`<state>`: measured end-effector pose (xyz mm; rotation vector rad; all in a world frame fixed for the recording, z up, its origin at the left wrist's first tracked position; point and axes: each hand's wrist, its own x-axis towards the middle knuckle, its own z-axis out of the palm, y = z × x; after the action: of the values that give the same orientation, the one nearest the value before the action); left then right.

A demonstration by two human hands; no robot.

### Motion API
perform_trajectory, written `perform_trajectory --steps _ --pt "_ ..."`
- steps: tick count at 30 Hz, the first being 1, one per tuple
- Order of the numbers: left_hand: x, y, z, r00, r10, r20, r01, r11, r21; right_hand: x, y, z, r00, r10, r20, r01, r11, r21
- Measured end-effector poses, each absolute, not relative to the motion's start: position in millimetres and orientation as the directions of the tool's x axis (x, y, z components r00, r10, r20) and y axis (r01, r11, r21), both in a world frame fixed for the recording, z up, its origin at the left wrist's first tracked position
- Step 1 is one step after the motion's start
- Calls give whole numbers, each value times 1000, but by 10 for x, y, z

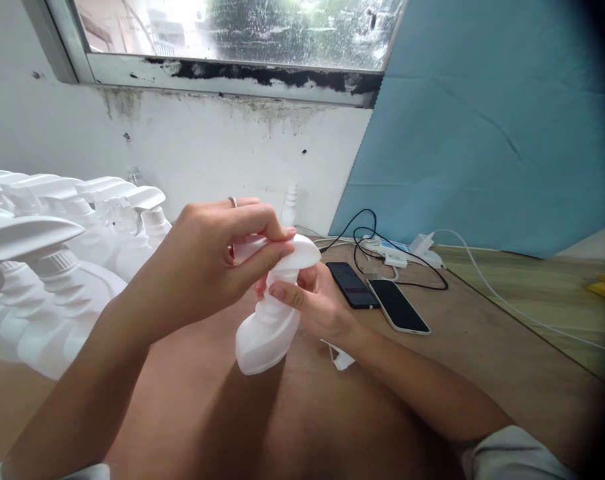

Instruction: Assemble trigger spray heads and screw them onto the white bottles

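Observation:
A white spray bottle [267, 340] is held tilted in front of me, its base toward me and just above or touching the table; I cannot tell which. My left hand [222, 260] grips the white spray head [302, 253] at its top, thumb and fingers pinched on it. Around the bottle's neck, below the head, my right hand [327, 310] is closed, with its thumb on the near side. The far fingers of both hands are partly hidden. A small white plastic piece [341, 359] lies on the table beside my right wrist.
Several white spray bottles [57, 293] stand crowded at the left. A black phone [352, 285] and a pale-edged phone [399, 307] lie to the right, near cables and a power strip [405, 252]. Behind are a wall, a window and a blue cloth [482, 133].

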<state>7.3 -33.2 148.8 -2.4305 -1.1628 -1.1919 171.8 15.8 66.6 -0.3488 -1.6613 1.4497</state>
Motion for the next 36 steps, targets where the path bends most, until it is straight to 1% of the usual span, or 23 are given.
perform_trajectory --steps 4,8,11,14,16,18,21,24,26,28,31,34,35,36 --pt "58 -316 1486 357 575 736 738 -657 155 1701 164 704 -584 703 406 -319 261 -911" --pt "-9 -297 1494 344 565 750 761 -636 131 1697 251 703 -639 653 407 -303 272 -913" --pt "-95 -338 1522 319 568 759 792 -600 116 1689 323 633 -687 605 402 -242 332 -912" --pt "-194 -424 1556 270 594 758 855 -510 95 1655 340 532 -726 564 393 -140 439 -887" --pt "-254 -485 1572 234 607 760 891 -447 83 1618 312 464 -754 548 363 -62 491 -869" --pt "-298 -534 1578 207 599 773 914 -401 67 1577 267 400 -732 591 339 15 512 -859" --pt "-325 -576 1577 198 566 800 935 -355 19 1521 203 319 -628 678 381 108 561 -821" --pt "-313 -577 1581 217 575 789 944 -330 -20 1456 154 283 -652 650 391 109 591 -799" --pt "-306 -558 1587 212 599 773 943 -333 0 1391 137 283 -687 622 376 73 573 -816" --pt "-313 -533 1594 179 641 746 941 -333 60 1308 160 298 -697 612 374 49 561 -826" --pt "-344 -508 1615 128 677 725 946 -303 116 1169 350 336 -691 629 355 93 565 -820" --pt "-375 -535 1648 78 635 768 964 -244 103 1026 745 355 -665 677 315 178 553 -814" --pt "-387 -556 1657 56 612 789 969 -225 106 974 904 347 -656 683 321 175 551 -816" --pt "-399 -581 1664 26 587 809 970 -212 123 917 1064 330 -661 671 337 137 550 -824"
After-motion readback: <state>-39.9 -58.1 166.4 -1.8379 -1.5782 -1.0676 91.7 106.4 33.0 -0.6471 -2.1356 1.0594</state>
